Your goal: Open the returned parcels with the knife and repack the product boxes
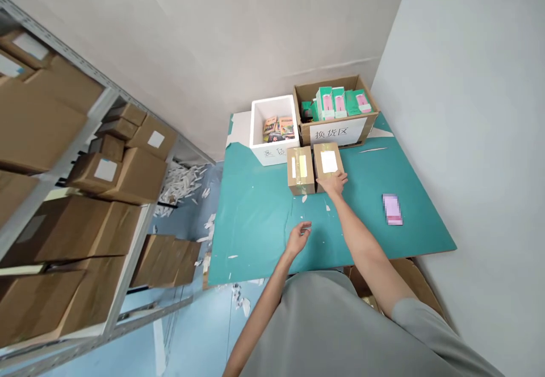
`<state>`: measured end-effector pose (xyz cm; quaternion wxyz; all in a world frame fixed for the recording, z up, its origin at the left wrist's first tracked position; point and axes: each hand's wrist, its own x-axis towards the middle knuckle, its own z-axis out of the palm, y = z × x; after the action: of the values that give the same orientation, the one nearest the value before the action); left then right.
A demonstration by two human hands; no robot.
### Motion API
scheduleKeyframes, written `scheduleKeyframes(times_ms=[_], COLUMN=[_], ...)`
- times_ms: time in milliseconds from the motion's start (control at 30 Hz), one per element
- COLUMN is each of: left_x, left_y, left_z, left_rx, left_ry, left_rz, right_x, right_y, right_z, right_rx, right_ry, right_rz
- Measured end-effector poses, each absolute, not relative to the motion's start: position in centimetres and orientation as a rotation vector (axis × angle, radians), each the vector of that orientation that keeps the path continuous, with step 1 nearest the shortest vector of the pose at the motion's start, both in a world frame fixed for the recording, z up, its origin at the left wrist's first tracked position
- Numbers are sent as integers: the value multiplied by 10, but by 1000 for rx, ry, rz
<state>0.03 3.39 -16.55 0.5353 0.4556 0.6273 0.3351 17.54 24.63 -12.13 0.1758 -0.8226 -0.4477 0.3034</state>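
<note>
Two small taped cardboard boxes stand side by side on the teal table (255, 218). My right hand (334, 184) reaches forward and rests against the near end of the right box (327, 162), which bears a white label; its fingers curl on the box edge. The left box (300, 169) sits untouched beside it. My left hand (298, 237) hovers low over the table nearer to me, fingers loosely pinched around a small pale scrap I cannot name.
A white foam box (258, 133) with small packets and a brown carton (336, 134) of green-and-pink packages stand at the table's far edge. A pink phone-like item (392, 209) lies at right. Metal shelves (106, 116) with cartons fill the left. Paper scraps litter the floor.
</note>
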Motion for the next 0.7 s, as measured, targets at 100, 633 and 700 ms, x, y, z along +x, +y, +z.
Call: scheduleKeyframes(times_ms=[100,633,700], left_x=[-8,-139,-150], left_y=[36,-35,-32], left_z=[-158,-173,-175], left_rx=[1085,678,669], left_ry=[1470,1692,1725], left_rz=[821,940,958], right_x=[197,268,242], right_y=[231,-44,-38], right_z=[-110,-82,-83], right_rx=[-2283,-2036,-1960], right_ry=[-1259,-1647,-1826], right_rz=[752,800,928])
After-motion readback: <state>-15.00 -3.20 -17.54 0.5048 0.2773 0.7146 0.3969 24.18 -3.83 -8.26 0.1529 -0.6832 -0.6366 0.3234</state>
